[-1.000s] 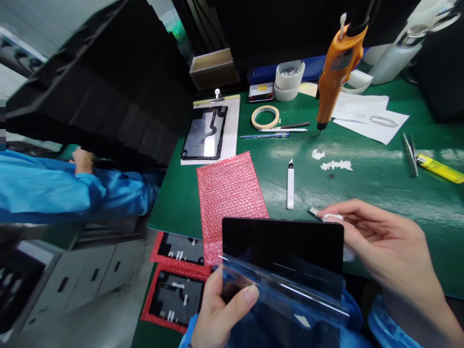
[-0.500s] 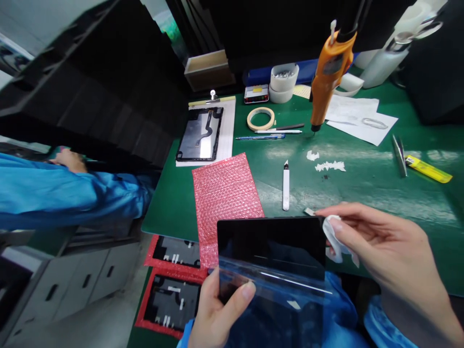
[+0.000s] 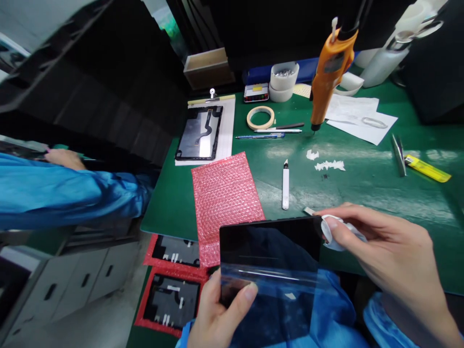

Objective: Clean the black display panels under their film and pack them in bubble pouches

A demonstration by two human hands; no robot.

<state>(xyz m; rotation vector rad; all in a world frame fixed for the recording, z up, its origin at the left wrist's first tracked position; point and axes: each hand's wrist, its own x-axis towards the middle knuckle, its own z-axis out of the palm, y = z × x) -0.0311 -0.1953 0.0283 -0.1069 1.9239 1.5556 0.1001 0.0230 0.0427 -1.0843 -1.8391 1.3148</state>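
Observation:
My left hand (image 3: 221,314) grips the lower left edge of a black tablet screen (image 3: 270,244), with the thumb pressed on a clear film (image 3: 275,282) peeled partway down it. My right hand (image 3: 380,251) pinches a small white cloth (image 3: 335,232) against the screen's upper right corner. A pink bubble-wrap bag (image 3: 224,198) lies on the green mat (image 3: 362,179) just behind the screen. A white craft knife (image 3: 285,186) lies on the mat beyond my right hand.
An orange electric screwdriver (image 3: 326,72) hangs over the mat. Behind are a tape roll (image 3: 260,117), pens, a tablet back shell (image 3: 199,133) on a clipboard, tweezers (image 3: 398,153) and a yellow lighter (image 3: 427,168). More shells in pink bags (image 3: 170,285) lie below left. Another person's blue sleeve (image 3: 65,193) reaches in at left.
My right hand has drawn the white cloth to the screen's upper right corner. The film has slid lower on the screen. The other person's hand has shifted left.

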